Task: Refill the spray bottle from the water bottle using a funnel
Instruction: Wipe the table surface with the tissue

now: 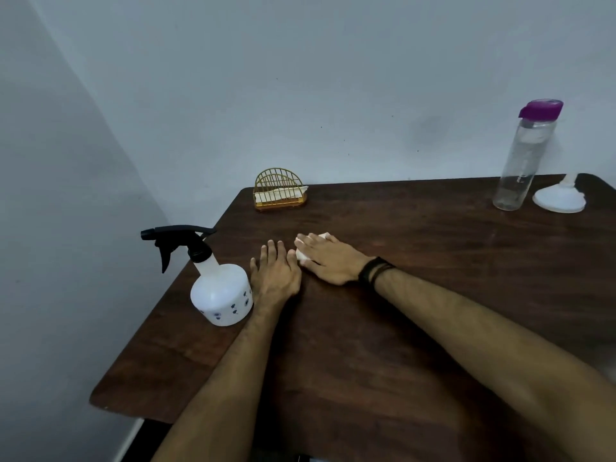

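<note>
white wad (301, 253) mostly under right hand (325, 258) — unidentifiable

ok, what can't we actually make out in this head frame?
- White wad under the right hand: mostly covered by the fingers, material unclear.
- Spray bottle: opaque, fill level hidden.
- Water bottle: print too small to read; water level unclear.
- Funnel: upside down, its inside hidden.
- Gold wire holder: contents too small to identify.
- Both forearms cut off by the bottom edge.

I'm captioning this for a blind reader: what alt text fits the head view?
Two bare hands rest on a dark wooden table, the right hand pressing a white tissue, the left hand flat beside a capped spray bottle. A water bottle and funnel stand far right.
</note>
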Action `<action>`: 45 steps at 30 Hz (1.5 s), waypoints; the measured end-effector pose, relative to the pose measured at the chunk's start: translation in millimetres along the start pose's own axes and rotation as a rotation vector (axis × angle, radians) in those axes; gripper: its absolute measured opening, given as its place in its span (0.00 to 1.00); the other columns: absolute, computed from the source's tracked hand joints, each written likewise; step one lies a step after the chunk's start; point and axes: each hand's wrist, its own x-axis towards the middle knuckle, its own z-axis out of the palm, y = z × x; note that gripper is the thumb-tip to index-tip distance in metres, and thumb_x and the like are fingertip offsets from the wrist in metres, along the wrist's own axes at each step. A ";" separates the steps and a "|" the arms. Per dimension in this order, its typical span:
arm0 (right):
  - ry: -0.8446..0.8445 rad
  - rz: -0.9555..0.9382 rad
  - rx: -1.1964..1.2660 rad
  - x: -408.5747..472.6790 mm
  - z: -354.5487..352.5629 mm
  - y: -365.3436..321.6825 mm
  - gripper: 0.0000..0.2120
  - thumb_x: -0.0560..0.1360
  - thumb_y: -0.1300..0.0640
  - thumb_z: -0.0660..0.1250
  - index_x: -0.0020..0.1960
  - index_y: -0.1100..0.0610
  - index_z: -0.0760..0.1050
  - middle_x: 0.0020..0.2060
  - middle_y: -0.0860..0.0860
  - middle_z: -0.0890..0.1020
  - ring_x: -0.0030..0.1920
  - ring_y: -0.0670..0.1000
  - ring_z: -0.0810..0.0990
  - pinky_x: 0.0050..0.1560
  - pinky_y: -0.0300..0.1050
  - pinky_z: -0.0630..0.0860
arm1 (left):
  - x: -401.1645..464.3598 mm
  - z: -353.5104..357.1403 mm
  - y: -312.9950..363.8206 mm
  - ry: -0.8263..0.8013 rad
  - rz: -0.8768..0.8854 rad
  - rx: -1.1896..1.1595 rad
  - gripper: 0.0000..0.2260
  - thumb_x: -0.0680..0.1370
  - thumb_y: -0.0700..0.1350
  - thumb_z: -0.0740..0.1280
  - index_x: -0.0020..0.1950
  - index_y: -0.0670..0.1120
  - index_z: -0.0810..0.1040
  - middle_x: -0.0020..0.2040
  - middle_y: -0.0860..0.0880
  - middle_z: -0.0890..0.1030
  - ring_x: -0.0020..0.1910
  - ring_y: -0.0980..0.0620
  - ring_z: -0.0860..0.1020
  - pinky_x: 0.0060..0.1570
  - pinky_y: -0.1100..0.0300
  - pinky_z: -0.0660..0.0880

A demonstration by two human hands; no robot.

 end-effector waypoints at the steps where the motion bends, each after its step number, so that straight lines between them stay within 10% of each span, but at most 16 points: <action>1: -0.003 0.026 0.003 3.2 1.3 -2.0 0.29 0.86 0.46 0.46 0.83 0.57 0.47 0.82 0.52 0.49 0.82 0.52 0.47 0.80 0.54 0.44 | -1.6 -0.5 0.0 0.000 0.000 0.007 0.26 0.85 0.53 0.42 0.82 0.44 0.51 0.82 0.44 0.51 0.81 0.46 0.49 0.78 0.43 0.47; 12: 0.097 -0.267 0.386 -100.7 11.9 24.2 0.17 0.79 0.63 0.68 0.66 0.51 0.81 0.65 0.45 0.81 0.68 0.42 0.76 0.75 0.44 0.67 | 3.5 1.9 -0.6 -0.034 -0.019 0.020 0.27 0.85 0.55 0.43 0.82 0.46 0.49 0.83 0.46 0.48 0.81 0.47 0.46 0.78 0.44 0.44; 20: 0.149 0.152 0.092 -43.8 -9.9 37.5 0.24 0.85 0.48 0.55 0.77 0.57 0.64 0.76 0.52 0.69 0.75 0.55 0.67 0.75 0.53 0.64 | 0.1 -1.0 -0.2 -0.053 -0.020 0.026 0.27 0.85 0.55 0.44 0.82 0.47 0.47 0.83 0.46 0.47 0.81 0.47 0.45 0.78 0.45 0.44; 29: 0.014 -0.280 0.222 -104.4 14.2 3.6 0.21 0.85 0.51 0.58 0.77 0.51 0.68 0.78 0.44 0.65 0.78 0.42 0.58 0.79 0.39 0.51 | 2.3 1.6 -0.2 -0.035 -0.019 0.039 0.27 0.85 0.55 0.45 0.82 0.46 0.48 0.82 0.45 0.48 0.81 0.47 0.46 0.78 0.45 0.44; 36: 0.072 0.197 0.044 -80.7 -15.6 68.3 0.25 0.86 0.46 0.52 0.81 0.53 0.59 0.81 0.46 0.59 0.80 0.49 0.58 0.78 0.49 0.54 | -0.2 1.1 -0.4 -0.040 -0.019 0.037 0.27 0.85 0.56 0.44 0.82 0.46 0.48 0.82 0.45 0.48 0.81 0.46 0.46 0.78 0.44 0.44; 45: 0.015 -0.208 0.228 -118.1 12.6 8.1 0.20 0.85 0.49 0.58 0.76 0.49 0.69 0.77 0.42 0.67 0.77 0.42 0.62 0.78 0.38 0.54 | 0.0 0.2 -0.7 -0.035 -0.016 0.040 0.28 0.84 0.56 0.45 0.82 0.46 0.48 0.82 0.45 0.48 0.81 0.46 0.47 0.78 0.44 0.45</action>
